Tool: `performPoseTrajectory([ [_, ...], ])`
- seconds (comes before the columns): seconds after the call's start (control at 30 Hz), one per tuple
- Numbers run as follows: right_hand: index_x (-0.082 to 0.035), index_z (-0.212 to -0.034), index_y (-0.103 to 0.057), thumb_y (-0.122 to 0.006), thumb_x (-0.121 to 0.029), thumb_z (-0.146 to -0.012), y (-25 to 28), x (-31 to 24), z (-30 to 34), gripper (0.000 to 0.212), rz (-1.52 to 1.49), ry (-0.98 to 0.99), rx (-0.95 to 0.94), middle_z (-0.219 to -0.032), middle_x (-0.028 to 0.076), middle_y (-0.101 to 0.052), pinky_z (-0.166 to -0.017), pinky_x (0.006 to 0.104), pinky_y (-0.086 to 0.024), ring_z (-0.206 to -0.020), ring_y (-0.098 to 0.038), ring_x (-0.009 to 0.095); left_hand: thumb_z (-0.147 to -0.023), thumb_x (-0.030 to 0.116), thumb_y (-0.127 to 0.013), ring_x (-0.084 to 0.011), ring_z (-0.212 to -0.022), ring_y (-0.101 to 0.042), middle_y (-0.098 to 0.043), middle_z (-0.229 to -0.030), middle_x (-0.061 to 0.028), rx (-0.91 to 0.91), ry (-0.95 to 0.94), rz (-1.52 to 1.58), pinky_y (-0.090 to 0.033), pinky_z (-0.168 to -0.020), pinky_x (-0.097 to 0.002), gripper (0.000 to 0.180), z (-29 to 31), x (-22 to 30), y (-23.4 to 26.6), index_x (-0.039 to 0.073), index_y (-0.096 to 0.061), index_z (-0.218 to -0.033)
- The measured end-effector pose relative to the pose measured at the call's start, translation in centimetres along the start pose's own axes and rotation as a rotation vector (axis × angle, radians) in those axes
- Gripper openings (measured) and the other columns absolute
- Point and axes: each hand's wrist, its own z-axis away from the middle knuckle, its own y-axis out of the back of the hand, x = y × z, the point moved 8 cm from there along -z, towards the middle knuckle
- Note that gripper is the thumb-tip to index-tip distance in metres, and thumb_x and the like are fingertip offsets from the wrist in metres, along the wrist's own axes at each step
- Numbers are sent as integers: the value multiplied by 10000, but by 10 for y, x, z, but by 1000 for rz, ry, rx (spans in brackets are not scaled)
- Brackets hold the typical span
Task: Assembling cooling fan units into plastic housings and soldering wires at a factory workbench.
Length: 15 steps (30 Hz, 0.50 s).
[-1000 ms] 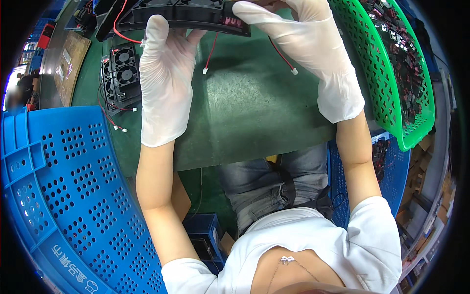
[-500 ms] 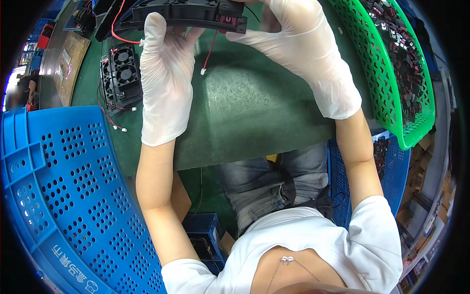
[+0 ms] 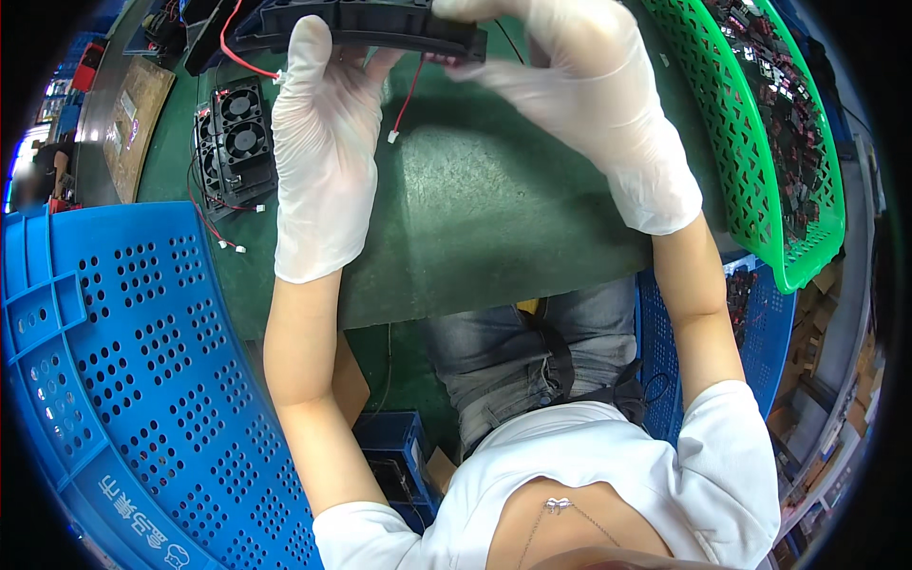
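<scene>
At the top edge a black fan unit (image 3: 380, 24) is held up off the bench, partly cut off by the picture's edge. My left hand (image 3: 328, 161), in a thin white glove, grips its left part, thumb in front and fingers underneath. The gloved right hand (image 3: 589, 90) closes around the unit's right end, one finger above and the thumb below; its fingertips are blurred. A red wire with a small white plug (image 3: 393, 137) hangs beneath the unit. Another red wire (image 3: 237, 62) loops down to a white plug by my left thumb.
On the green bench (image 3: 475, 237), left of my left hand, lies a two-fan black unit (image 3: 236, 138) with wires. A green basket (image 3: 760, 190) of small dark parts stands at the right. A large blue perforated crate (image 3: 142, 380) fills the lower left.
My right thumb and fingers have shifted at the unit's right end, and the red-marked part seen there is no longer visible. The unit has tilted slightly; the left hand keeps its grip.
</scene>
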Motion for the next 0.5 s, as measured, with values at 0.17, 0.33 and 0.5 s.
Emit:
performPoseTrajectory([
  [0.17, -72, -1009, -590, -762, -78, -683, -11, 1, -1, 368, 50, -153, -211, -825, 55, -575, -593, 332, -498, -691, -620, 248, -874, 186, -682, -260, -1072, -553, -558, -1142, -151, 61, 4, -36, -516, -951, -424, 422, 1, -2, 6, -30, -497, -1186],
  [0.33, -64, -1011, -601, -757, -105, -725, -9, 6, 1, 328, -9, -130, -170, -819, 67, -578, -601, 318, -501, -698, -624, 242, -877, 188, -679, -262, -1093, -535, -542, -1151, -154, 71, 2, -51, -503, -968, -438, 433, 3, -4, 1, -30, -481, -1195],
  [0.5, -52, -972, -625, -739, -117, -779, -9, 8, -1, 234, -87, -110, -80, -806, 86, -589, -604, 301, -498, -680, -633, 239, -879, 209, -676, -272, -1129, -524, -526, -1196, -150, 51, 122, 59, -482, -998, -443, 483, -1, -7, 6, -32, -454, -1233],
])
